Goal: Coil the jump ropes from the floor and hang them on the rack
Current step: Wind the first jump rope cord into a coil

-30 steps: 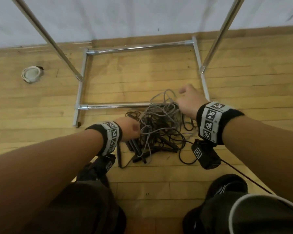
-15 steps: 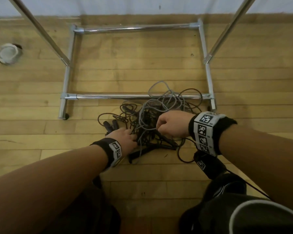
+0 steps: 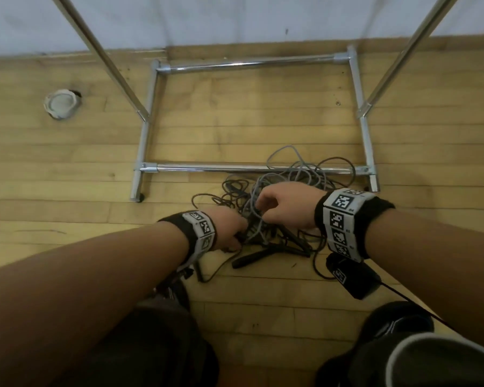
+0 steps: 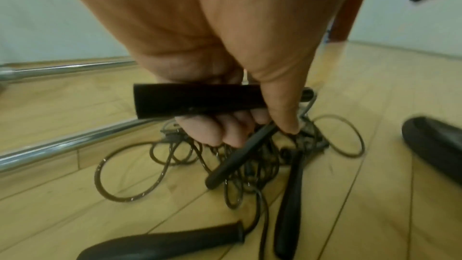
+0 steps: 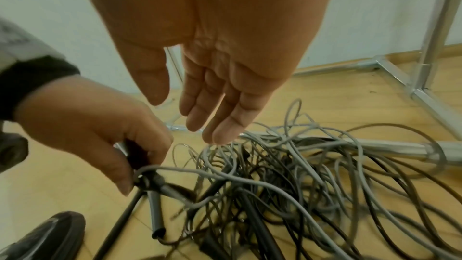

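A tangle of grey and black jump ropes point(image 3: 291, 185) lies on the wooden floor against the rack's front base bar point(image 3: 235, 168). My left hand point(image 3: 231, 229) is at the pile's left edge and grips a black handle point(image 4: 192, 102) crosswise in its curled fingers. My right hand point(image 3: 280, 203) hovers over the middle of the pile; in the right wrist view its fingers point(image 5: 215, 118) hang nearly straight above the grey rope point(image 5: 275, 167) and hold nothing. Other black handles point(image 4: 165, 243) lie loose on the floor, and a grey handle point(image 5: 156, 213) lies below my left hand point(image 5: 100, 126).
The chrome rack base forms a rectangle on the floor, with two slanting uprights point(image 3: 109, 60) rising left and right. A white round object point(image 3: 60, 104) sits on the floor at the far left. My shoe point(image 3: 400, 325) is close behind the pile, near a white wall.
My right hand has drawn back from the far edge of the pile to its middle and hangs open. My left hand has stayed at the pile's left side.
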A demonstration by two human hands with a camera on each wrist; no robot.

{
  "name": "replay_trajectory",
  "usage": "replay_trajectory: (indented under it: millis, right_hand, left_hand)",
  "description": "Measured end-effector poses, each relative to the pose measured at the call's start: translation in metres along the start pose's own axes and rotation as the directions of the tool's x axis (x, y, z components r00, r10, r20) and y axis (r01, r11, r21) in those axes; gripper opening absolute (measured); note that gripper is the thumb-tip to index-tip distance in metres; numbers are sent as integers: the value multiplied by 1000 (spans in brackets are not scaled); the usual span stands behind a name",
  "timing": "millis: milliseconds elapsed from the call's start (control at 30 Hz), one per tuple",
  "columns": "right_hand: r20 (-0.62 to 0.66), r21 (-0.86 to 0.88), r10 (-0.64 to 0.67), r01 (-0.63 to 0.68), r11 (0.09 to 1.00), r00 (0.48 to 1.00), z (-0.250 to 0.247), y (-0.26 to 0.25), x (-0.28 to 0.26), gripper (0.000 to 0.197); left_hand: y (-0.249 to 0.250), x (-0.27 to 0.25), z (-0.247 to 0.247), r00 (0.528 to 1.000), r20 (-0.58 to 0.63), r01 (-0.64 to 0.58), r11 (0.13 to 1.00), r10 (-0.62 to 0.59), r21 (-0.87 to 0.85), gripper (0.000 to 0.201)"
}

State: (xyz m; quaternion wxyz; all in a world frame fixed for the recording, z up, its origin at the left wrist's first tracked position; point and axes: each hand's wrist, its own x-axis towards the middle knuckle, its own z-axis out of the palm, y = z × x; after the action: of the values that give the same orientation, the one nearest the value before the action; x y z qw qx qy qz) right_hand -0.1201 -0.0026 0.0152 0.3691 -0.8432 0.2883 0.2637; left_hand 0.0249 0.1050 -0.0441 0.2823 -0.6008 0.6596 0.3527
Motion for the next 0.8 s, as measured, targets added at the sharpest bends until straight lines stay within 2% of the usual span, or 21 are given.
replay_trajectory:
  millis: [167, 333, 433, 567, 667, 800]
  right_hand:
    - [-37, 74, -97, 99, 992, 995, -23, -42, -17, 46]
    - [-131, -71, -194, 186, 980, 972, -59, -80, -54, 24]
    - [-183, -71, -218, 208, 976, 959, -85, -97, -86, 19]
    - [-293, -57, -217, 210, 976, 931, -121, -112, -130, 18]
    - [-340, -12, -210, 219, 976, 917, -137, -117, -160, 22]
    - [-465, -139, -185, 135, 981, 866, -151, -118, -191, 29]
  left_hand:
    - [-4, -68, -48, 976, -197, 57, 981, -93, -184, 38]
    - [-5, -147, -102, 925, -344, 57, 955, -160, -291, 29]
    - [1, -189, -131, 875, -449, 66, 963, -181, -260, 5]
    - [17, -228, -165, 813, -555, 94, 981, -174, -169, 8]
    - [33, -244, -181, 784, -606, 44, 987, -132, -158, 8]
    - [51, -248, -187, 736, -667, 11, 986, -120, -165, 3]
